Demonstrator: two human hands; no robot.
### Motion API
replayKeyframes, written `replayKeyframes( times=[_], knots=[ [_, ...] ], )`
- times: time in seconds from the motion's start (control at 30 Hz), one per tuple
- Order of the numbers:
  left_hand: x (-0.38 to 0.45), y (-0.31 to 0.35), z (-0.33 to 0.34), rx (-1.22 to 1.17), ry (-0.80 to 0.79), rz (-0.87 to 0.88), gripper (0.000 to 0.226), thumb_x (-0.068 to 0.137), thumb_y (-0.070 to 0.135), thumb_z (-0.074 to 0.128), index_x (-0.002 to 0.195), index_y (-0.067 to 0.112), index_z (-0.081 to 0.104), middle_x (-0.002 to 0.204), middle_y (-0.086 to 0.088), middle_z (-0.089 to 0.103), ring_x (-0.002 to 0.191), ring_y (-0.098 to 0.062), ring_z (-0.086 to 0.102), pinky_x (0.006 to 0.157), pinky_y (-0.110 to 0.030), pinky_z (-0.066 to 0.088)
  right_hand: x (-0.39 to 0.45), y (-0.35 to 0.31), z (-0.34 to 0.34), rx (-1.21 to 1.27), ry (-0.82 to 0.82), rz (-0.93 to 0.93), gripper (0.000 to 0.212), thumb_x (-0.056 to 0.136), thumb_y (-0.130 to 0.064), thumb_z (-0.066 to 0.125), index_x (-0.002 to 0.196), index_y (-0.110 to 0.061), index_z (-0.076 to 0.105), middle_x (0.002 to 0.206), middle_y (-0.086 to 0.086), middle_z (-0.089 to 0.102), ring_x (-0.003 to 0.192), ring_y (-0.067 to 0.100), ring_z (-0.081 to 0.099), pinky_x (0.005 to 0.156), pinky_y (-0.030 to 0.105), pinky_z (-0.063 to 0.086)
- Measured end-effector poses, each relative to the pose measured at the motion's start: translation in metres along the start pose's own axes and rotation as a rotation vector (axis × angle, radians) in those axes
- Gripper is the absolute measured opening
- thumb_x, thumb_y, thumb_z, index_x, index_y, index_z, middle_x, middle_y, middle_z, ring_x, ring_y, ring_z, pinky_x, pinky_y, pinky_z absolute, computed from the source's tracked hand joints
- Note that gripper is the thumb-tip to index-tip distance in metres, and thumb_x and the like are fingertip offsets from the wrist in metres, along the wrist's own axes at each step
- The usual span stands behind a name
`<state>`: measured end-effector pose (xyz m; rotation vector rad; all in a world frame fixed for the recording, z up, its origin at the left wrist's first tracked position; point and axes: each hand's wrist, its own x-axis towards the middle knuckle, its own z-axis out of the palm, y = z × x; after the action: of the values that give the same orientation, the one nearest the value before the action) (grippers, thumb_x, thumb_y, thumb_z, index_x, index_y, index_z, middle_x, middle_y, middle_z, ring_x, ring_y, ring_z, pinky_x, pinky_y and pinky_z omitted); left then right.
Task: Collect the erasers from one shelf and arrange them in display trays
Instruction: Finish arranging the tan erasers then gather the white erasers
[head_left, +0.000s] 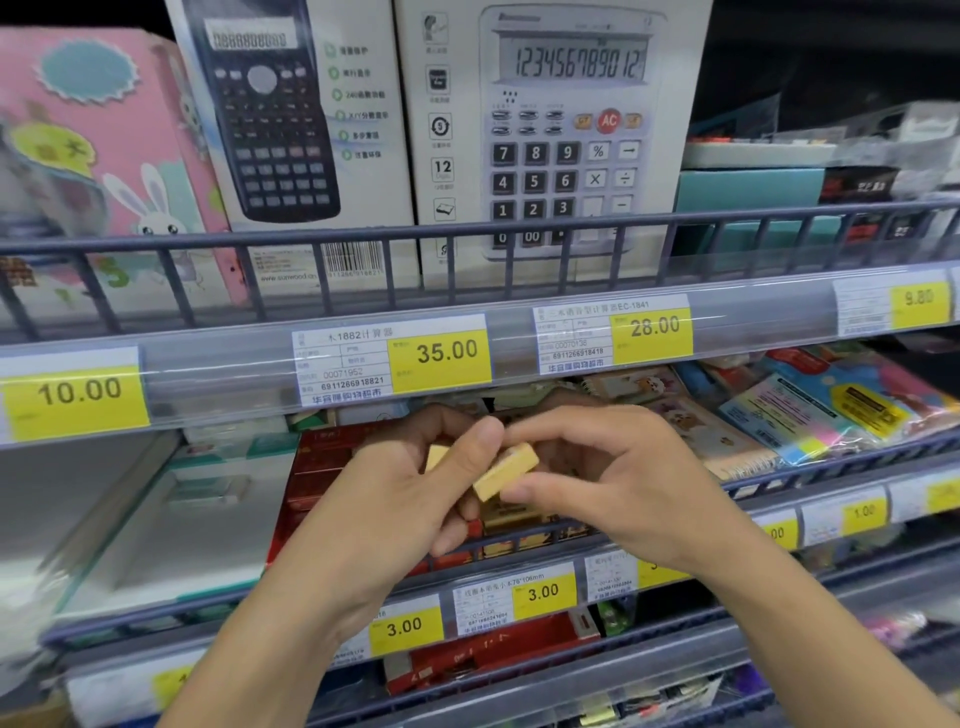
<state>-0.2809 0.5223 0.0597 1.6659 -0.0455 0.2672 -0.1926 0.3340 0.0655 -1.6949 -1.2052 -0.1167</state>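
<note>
Both hands' grips pinch erasers: right hand (597, 467) holds yellow eraser (506, 470) tilted up-right, left hand (410, 483) another.

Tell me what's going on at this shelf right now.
A person stands at a store shelf, both hands raised in front of a red display tray on the middle shelf. The left hand and right hand together hold yellow erasers; one tilted block is pinched between them, and another shows behind the left thumb. Boxed calculators stand on the shelf above.
</note>
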Motion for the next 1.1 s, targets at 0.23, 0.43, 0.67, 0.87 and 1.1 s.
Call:
replayKeyframes(
  times=[0.23,0.43,0.67,0.87,1.1],
  knots=[
    [-0.003,0.000,-0.004,0.011,0.018,-0.023,0.033,0.079,0.055,0.071,0.094,0.027,0.080,0.057,0.008,0.043,0.049,-0.010,0.032,0.046,-0.014,0.030,0.001,0.003,-0.002,0.284,0.031,0.311,0.016,0.084,-0.036,0.072,0.087,-0.021,0.076,0.065,0.000,0.068,0.053,0.008,0.056,0.047,0.016,0.042],
    [-0.003,0.000,-0.001,0.041,0.072,-0.019,0.033,0.072,0.054,0.075,0.093,0.029,0.081,0.052,0.011,0.044,0.046,-0.009,0.032,0.044,-0.015,0.029,-0.003,0.002,-0.005,0.396,0.027,0.312,0.014,0.092,-0.018,0.065,0.102,-0.009,0.072,0.072,0.004,0.071,0.056,0.012,0.056,0.048,0.020,0.044],
    [-0.004,0.000,0.003,0.084,0.043,-0.042,0.034,0.064,0.052,0.084,0.086,0.028,0.078,0.056,0.015,0.055,0.043,-0.005,0.036,0.043,-0.012,0.031,-0.006,0.004,0.002,0.316,0.093,0.214,0.018,0.095,-0.012,0.066,0.112,-0.012,0.072,0.081,-0.004,0.072,0.062,0.010,0.058,0.060,0.025,0.050],
    [-0.005,0.000,0.004,0.126,0.076,-0.005,0.028,0.078,0.064,0.070,0.087,0.039,0.078,0.047,0.015,0.042,0.045,-0.010,0.030,0.043,-0.016,0.027,-0.008,0.002,0.003,0.162,0.087,0.168,0.023,0.094,-0.018,0.069,0.116,-0.023,0.074,0.093,0.001,0.074,0.079,0.021,0.068,0.068,0.038,0.059],
    [0.001,-0.002,0.007,0.077,0.094,0.005,0.037,0.075,0.065,0.069,0.096,0.036,0.075,0.052,0.005,0.040,0.049,-0.016,0.029,0.051,-0.028,0.023,-0.010,-0.001,0.002,-0.235,0.105,0.122,0.030,0.084,-0.044,0.074,0.112,-0.036,0.068,0.088,-0.007,0.067,0.083,0.015,0.061,0.070,0.031,0.052]
  ],
)
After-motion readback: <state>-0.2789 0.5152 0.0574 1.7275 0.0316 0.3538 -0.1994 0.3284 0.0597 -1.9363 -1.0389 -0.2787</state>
